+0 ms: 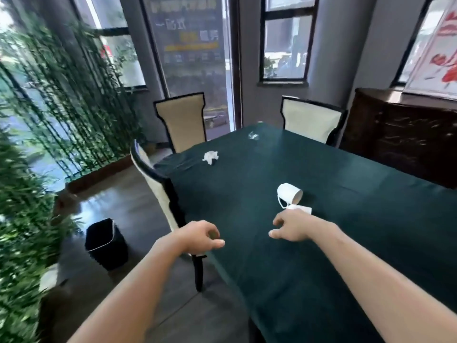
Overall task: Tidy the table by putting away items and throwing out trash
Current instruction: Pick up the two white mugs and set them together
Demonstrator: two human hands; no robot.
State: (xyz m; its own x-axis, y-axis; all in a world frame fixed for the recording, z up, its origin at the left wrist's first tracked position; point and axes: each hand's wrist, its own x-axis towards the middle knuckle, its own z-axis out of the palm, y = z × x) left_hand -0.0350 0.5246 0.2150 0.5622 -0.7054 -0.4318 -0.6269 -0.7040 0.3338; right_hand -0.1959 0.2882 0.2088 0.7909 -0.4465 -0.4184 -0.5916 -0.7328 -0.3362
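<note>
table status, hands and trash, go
Left hand and right hand open, empty. Tipped white paper cup just beyond right hand; crumpled white tissue farther off. Nothing blocking.

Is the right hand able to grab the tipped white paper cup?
Probably yes: the right hand hovers empty just short of the tipped white paper cup on the dark green tablecloth, nothing between.

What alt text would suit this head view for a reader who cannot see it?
Two bare hands, left hand and right hand, reach empty over a green-clothed table toward a tipped white cup. A crumpled tissue lies farther off; a black bin stands on the floor left.
</note>
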